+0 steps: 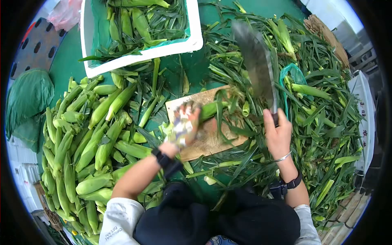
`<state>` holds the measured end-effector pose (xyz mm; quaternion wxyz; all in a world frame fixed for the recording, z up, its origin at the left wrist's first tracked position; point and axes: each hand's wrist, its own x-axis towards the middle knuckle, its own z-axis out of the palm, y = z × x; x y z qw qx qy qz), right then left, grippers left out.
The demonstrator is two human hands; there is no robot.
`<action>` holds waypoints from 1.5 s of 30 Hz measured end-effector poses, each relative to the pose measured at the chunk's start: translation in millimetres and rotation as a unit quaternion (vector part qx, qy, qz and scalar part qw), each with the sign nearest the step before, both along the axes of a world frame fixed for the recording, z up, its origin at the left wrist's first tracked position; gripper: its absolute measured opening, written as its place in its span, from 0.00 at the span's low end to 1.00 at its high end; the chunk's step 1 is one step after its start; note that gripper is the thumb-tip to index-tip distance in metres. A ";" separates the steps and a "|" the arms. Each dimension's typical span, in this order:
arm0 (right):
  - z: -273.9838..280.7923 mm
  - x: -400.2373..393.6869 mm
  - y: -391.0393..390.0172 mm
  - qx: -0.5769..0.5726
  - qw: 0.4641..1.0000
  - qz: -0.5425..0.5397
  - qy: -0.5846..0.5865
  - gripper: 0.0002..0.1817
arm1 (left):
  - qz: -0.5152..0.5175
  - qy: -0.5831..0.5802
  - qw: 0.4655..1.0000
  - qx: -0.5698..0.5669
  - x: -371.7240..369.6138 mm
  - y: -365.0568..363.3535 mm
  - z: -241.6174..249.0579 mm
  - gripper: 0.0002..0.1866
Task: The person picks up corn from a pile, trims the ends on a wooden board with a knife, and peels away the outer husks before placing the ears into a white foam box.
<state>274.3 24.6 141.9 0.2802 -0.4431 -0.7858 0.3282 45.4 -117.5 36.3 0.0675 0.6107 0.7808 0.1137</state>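
Observation:
My left hand (185,124), in a patterned glove and blurred by motion, is closed on an ear of corn (209,110) in its green husk. The ear lies over a wooden cutting board (192,153), its leafy tip pointing right. My bare right hand (278,132) grips the dark handle of a large cleaver (259,65). Its broad blade is raised to the right of the board and points away from me. Cut leaves and husk bits lie on the board's right part and around it.
A big pile of husked-green corn ears (90,147) lies at left. A white foam box (196,41) with corn and leaves stands at the back. Leaf trimmings (322,134) heap at right, with a green plastic bag (294,73) among them. A green mesh sack (30,102) sits far left.

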 end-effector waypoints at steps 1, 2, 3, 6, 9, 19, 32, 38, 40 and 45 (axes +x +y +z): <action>14.4 -8.4 -0.3 0.001 0.998 0.000 0.061 0.16 | -0.018 0.130 0.991 0.012 -25.3 9.7 -38.5 0.28; 27.3 -17.2 -2.2 0.028 0.992 -0.006 0.122 0.14 | -0.009 0.041 0.994 -0.096 -33.1 13.7 -35.6 0.26; 35.6 -25.3 -4.1 0.054 0.982 -0.011 0.182 0.13 | -0.001 -0.048 0.978 -0.202 -38.3 17.3 -32.7 0.23; 13.2 -35.9 -24.1 -0.005 0.955 -0.004 0.298 0.09 | 0.003 -0.014 0.995 -0.101 -27.6 5.1 -51.3 0.21; -58.9 -22.2 -35.6 0.042 0.995 0.069 0.055 0.12 | 0.002 -0.017 0.993 -0.118 -23.0 -1.0 -33.7 0.22; -123.4 6.6 -27.7 -0.074 0.964 0.072 -0.246 0.20 | 0.039 -0.216 0.948 -0.232 -27.8 -37.4 -8.1 0.31; -55.1 5.7 -72.3 0.069 0.959 0.254 -0.106 0.19 | 0.090 -0.372 0.894 -0.231 0.7 -52.9 -19.1 0.27; -119.1 24.7 -38.2 0.068 0.908 0.234 -0.341 0.18 | 0.030 -0.078 0.986 -0.144 16.5 -70.7 8.8 0.34; -119.5 20.6 -15.4 0.057 0.919 0.196 -0.338 0.18 | 0.076 -0.145 0.971 -0.171 11.5 -69.4 19.6 0.34; -59.2 -15.5 -25.8 -0.052 0.993 0.042 -0.099 0.19 | 0.307 -0.652 0.685 -0.109 6.5 -70.2 -10.0 0.27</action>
